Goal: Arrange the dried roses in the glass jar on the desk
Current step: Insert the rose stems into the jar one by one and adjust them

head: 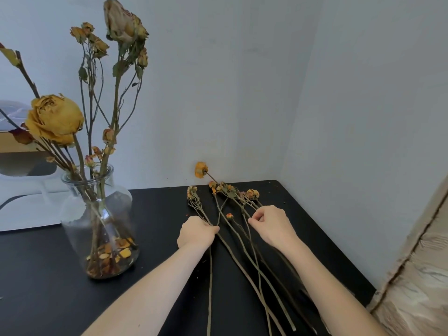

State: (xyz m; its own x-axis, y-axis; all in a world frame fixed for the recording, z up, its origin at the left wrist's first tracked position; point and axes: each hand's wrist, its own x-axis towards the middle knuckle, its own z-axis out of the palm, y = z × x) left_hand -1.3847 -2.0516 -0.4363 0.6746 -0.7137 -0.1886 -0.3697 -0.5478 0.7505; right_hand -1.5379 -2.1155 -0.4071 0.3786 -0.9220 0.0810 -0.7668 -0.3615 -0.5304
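A clear glass jar (99, 221) stands on the left of the black desk (43, 275). It holds several dried roses, among them a big yellow bloom (54, 118) and a tall pale one (121, 20); loose petals lie in its bottom. Several long-stemmed dried roses (244, 248) lie flat on the desk to the right, heads toward the wall. My left hand (196, 232) is closed on one thin stem near its flower end. My right hand (272, 225) pinches another stem among the pile with thumb and forefinger.
A white appliance (24, 197) with a tan panel sits behind the jar at the left. Grey walls meet in a corner behind the desk. A beige crumpled surface (419, 275) rises past the desk's right edge. Petal crumbs dot the desk.
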